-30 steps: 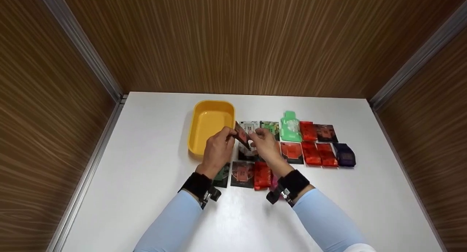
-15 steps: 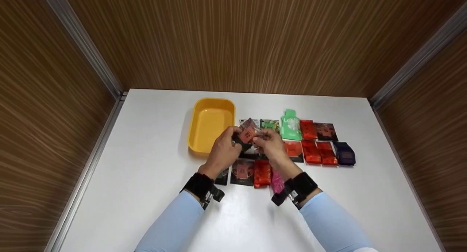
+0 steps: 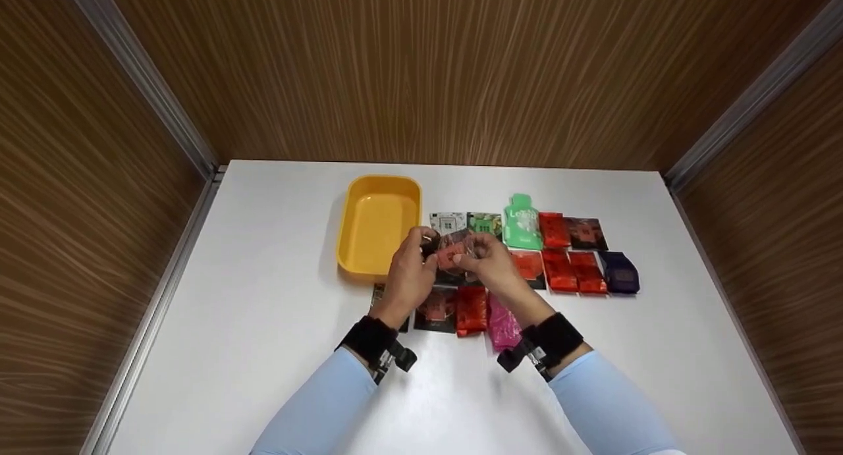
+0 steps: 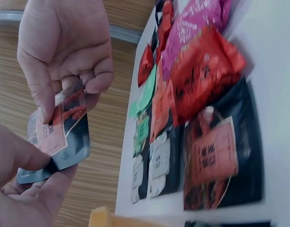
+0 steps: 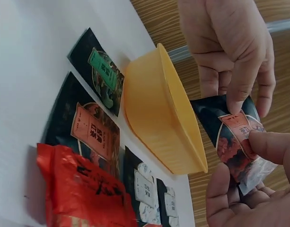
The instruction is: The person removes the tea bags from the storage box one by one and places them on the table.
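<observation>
Both hands pinch one dark sachet with an orange-red label [image 3: 451, 255], held up over the rows of packets. My left hand [image 3: 409, 274] grips its left side, thumb on the front and fingers behind. On the opposite side, my right hand [image 3: 497, 267] has its thumb pressed near the label. The right wrist view shows the sachet [image 5: 234, 135] with its dark end at the left hand and a clear, crinkled end at the right hand. Below lie a similar dark sachet [image 4: 215, 156] and a shiny red packet [image 4: 206, 71].
A yellow tub [image 3: 379, 228] stands left of the packets. Right of the hands lie a green pouch [image 3: 523, 224], several red packets [image 3: 560, 270] and a dark purple packet [image 3: 620, 272]. A pink packet [image 3: 504, 323] lies near the right wrist. Wood-grain panels [image 3: 421, 73] enclose the white table.
The sachet has turned from nearly edge-on to face up, with its label showing. Both hands have shifted slightly, and the right hand now grips its edge more fully.
</observation>
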`<action>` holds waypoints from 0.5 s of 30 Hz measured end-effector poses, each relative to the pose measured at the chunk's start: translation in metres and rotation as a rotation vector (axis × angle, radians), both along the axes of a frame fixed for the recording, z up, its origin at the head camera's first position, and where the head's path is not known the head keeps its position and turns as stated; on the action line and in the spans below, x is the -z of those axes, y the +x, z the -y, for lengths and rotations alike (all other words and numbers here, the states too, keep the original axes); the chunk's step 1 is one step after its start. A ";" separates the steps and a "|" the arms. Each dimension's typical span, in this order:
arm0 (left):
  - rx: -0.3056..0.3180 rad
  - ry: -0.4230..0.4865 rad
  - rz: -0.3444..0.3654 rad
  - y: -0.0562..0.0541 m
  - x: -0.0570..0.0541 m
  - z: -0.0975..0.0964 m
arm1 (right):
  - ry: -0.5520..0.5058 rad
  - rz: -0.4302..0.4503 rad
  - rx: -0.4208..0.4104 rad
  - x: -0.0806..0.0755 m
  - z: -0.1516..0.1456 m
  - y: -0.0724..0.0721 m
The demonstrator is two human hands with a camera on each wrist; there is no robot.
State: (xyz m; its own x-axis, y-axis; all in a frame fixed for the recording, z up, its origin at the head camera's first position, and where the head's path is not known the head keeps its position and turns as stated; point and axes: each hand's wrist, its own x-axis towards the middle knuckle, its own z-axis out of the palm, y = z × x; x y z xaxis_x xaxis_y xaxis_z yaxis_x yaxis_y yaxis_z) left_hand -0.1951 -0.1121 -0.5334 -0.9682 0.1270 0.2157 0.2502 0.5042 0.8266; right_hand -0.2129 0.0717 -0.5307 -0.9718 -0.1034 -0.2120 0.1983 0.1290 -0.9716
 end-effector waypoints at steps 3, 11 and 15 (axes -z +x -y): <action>-0.048 0.084 0.033 0.003 0.003 -0.007 | -0.077 0.057 0.015 0.005 -0.007 0.005; -0.024 0.157 0.121 0.016 0.010 -0.028 | -0.255 0.065 0.103 0.015 -0.032 0.020; 0.056 0.071 0.098 0.023 0.018 -0.037 | -0.284 0.019 0.245 0.020 -0.055 0.027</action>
State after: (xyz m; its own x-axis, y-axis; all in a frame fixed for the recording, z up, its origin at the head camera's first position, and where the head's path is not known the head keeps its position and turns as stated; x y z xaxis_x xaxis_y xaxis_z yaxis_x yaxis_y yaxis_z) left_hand -0.1724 -0.0751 -0.5519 -0.9768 0.1696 0.1308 0.1929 0.4313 0.8813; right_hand -0.1862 0.1263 -0.5510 -0.9711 0.0743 -0.2267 0.2083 -0.1990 -0.9576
